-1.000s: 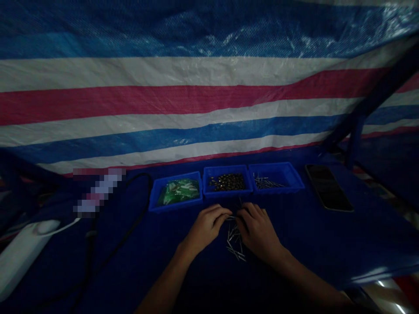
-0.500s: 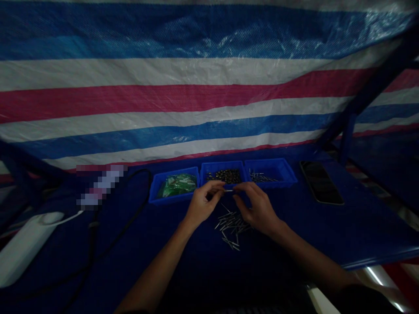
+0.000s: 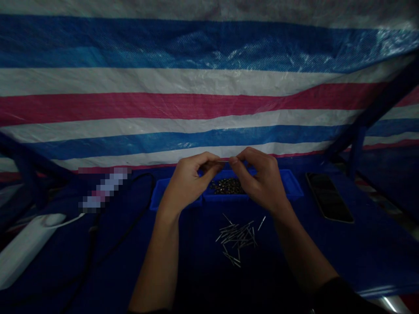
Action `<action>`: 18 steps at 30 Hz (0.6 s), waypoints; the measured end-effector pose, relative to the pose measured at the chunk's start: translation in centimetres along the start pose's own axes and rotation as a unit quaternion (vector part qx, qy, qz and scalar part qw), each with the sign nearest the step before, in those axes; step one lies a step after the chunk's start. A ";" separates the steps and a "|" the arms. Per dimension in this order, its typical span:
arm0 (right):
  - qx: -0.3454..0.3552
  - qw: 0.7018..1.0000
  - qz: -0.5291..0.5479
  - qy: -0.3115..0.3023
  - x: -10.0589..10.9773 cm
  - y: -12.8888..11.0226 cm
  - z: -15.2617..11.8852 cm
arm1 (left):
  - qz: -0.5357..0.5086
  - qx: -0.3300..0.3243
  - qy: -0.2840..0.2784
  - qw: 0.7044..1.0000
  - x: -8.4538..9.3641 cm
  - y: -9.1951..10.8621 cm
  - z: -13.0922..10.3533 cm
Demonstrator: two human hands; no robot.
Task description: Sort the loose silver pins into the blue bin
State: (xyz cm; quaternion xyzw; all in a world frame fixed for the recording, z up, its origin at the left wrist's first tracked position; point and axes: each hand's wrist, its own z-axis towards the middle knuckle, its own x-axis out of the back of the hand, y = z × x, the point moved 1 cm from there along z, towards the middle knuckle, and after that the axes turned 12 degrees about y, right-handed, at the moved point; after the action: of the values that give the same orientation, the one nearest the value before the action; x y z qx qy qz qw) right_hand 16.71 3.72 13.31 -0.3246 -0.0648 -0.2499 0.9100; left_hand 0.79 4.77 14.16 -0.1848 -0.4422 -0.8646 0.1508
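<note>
Both hands, left hand [image 3: 188, 181] and right hand [image 3: 260, 181], pinch one thin pin [image 3: 223, 162] between fingertips above the middle tray [image 3: 225, 197], probably raised for a closer look.

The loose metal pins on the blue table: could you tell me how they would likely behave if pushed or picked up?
The metal pins look thin and straight, so probably stiff and very light. Round shafts may roll on the table. Being so slender, they likely need a fingertip pinch, as the left hand and right hand show.
</note>
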 end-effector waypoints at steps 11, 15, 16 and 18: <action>-0.086 0.990 0.019 -0.111 0.5 1.3 0.3 | 0.151 -0.058 -0.034 0.986 0.3 1.3 0.1; -0.095 0.989 0.021 -0.114 0.6 1.8 0.5 | 0.157 -0.036 -0.019 0.987 0.4 0.3 0.4; -0.093 0.988 0.022 -0.120 0.5 1.9 0.4 | 0.152 -0.030 -0.021 0.988 0.3 0.2 0.5; -0.088 0.987 0.023 -0.129 0.4 1.9 0.3 | 0.138 -0.013 -0.037 0.990 0.1 0.0 0.4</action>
State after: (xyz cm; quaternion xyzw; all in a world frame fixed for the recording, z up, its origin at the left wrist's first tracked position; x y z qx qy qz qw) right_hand 18.06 5.02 12.64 -0.4341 -0.1523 -0.1893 0.8675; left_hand 0.75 5.12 14.46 -0.2777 -0.4063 -0.8340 0.2496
